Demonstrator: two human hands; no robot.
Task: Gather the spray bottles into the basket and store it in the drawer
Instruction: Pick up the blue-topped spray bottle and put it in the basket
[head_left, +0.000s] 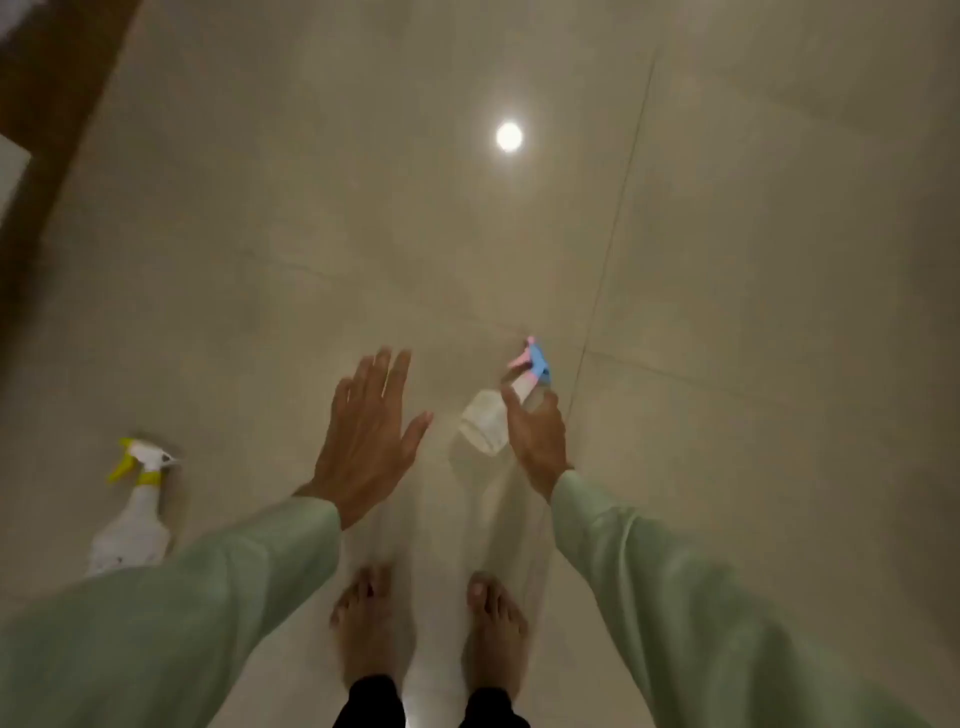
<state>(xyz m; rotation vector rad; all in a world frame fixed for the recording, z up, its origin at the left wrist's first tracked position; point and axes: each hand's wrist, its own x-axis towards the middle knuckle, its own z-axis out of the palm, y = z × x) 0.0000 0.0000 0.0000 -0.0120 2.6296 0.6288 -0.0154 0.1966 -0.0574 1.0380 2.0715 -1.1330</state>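
A clear spray bottle with a blue and pink head (487, 422) is off the floor, gripped at its neck by my right hand (537, 436). My left hand (366, 441) hovers flat beside it, fingers spread, holding nothing. A second spray bottle, white with a yellow trigger (136, 512), lies on the tiled floor at the lower left, partly covered by my left sleeve. No basket or drawer is in view.
My bare feet (431, 629) stand on the glossy beige tile floor (727, 312), which mirrors a ceiling light (509, 136). A dark wooden edge (47, 119) runs along the upper left.
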